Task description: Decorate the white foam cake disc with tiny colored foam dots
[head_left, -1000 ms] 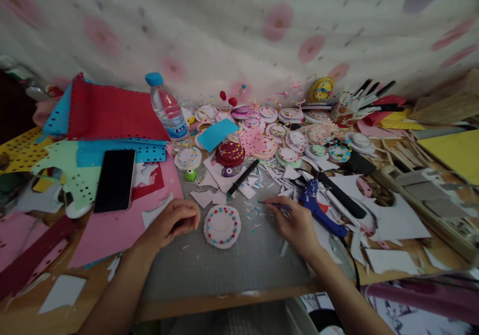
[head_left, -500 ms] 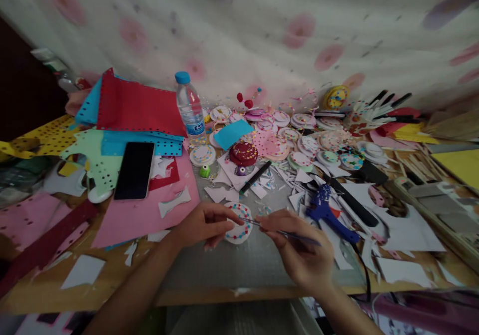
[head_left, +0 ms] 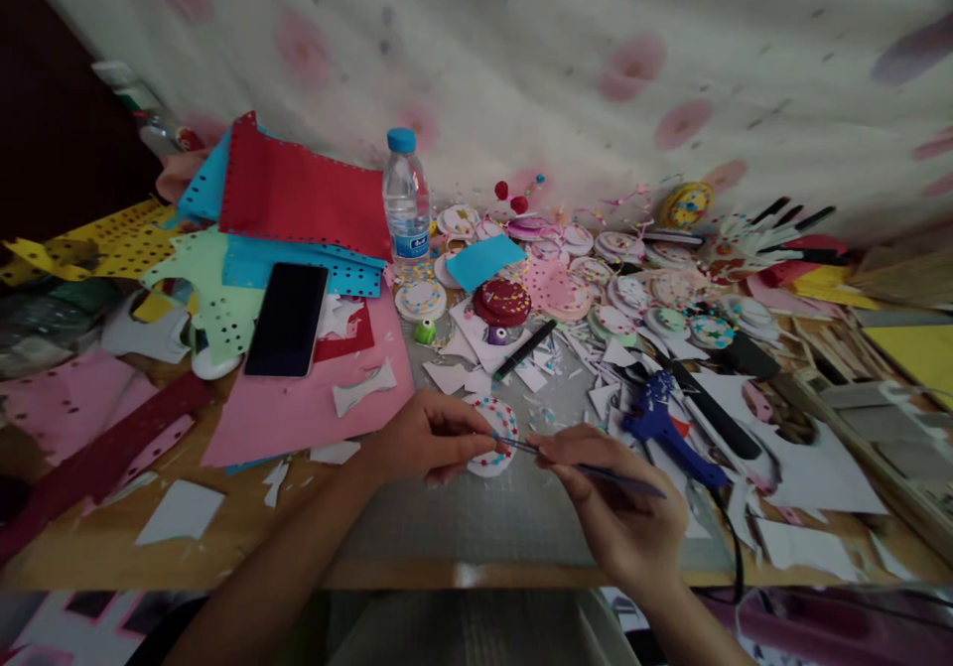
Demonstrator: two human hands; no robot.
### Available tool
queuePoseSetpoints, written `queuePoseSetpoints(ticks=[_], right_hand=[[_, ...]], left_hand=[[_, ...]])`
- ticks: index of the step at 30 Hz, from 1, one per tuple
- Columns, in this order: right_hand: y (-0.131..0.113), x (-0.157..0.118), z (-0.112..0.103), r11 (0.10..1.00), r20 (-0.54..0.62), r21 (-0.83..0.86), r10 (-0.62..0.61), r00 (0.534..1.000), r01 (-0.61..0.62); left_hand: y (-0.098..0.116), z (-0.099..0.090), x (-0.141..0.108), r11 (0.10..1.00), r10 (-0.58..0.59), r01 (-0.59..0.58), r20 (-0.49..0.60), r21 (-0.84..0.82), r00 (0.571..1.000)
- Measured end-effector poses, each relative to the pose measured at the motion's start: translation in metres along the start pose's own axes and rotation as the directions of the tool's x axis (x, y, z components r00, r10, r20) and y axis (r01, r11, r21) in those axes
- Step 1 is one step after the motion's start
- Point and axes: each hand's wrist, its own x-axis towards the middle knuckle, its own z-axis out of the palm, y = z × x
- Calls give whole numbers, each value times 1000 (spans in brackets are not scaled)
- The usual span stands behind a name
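Note:
A white disc (head_left: 500,463) lies flat on the grey mat, ringed with small red and blue stars. Over its left side, my left hand (head_left: 432,438) has thumb and index finger pinched together; anything between them is too small to make out. Tweezers (head_left: 617,477) rest in the grip of my right hand (head_left: 625,507), pointing left, and their tips meet the left fingertips above the disc. My hands partly cover the disc's lower left edge.
Behind the disc lie a black pen (head_left: 525,349) and several decorated discs. A blue glue gun (head_left: 670,433) with its cord is at right. To the left are a phone (head_left: 287,319) and pink sheet (head_left: 298,418); a water bottle (head_left: 406,199) stands further back. Paper scraps surround the mat.
My left thumb and index finger have closed together at the tweezers' tips; before, the index finger was stretched over the disc. The whole view has shifted slightly.

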Motion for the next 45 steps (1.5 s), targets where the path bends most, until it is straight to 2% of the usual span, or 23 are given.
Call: queuePoseSetpoints(ticks=[4, 8, 15, 21, 28, 36, 45], right_hand=[[-3, 0, 2, 994, -62, 42, 103, 993, -100], [-1, -1, 3, 961, -95, 146, 248, 964, -233], [8, -7, 3, 914, -92, 273, 336, 937, -301], [6, -11, 3, 936, -172, 234, 305, 937, -262], [-2, -5, 6, 945, -149, 209, 285, 947, -252], [-4, -6, 5, 945, -140, 187, 295, 945, -267], [-5, -3, 5, 979, -134, 98, 192, 972, -179]], left_hand=[[1, -1, -2, 1000, -3, 4, 10, -17, 1000], [0, -1, -4, 1000, -6, 7, 43, -28, 999], [-1, 0, -3, 999, 37, -37, 22, -11, 999], [0, 0, -2, 999, 45, -45, 8, -21, 999], [-1, -1, -2, 996, 52, -53, 18, 66, 999], [-2, 0, -2, 996, 61, -62, 12, 64, 998], [-2, 1, -1, 994, 73, -75, 25, 75, 997]])
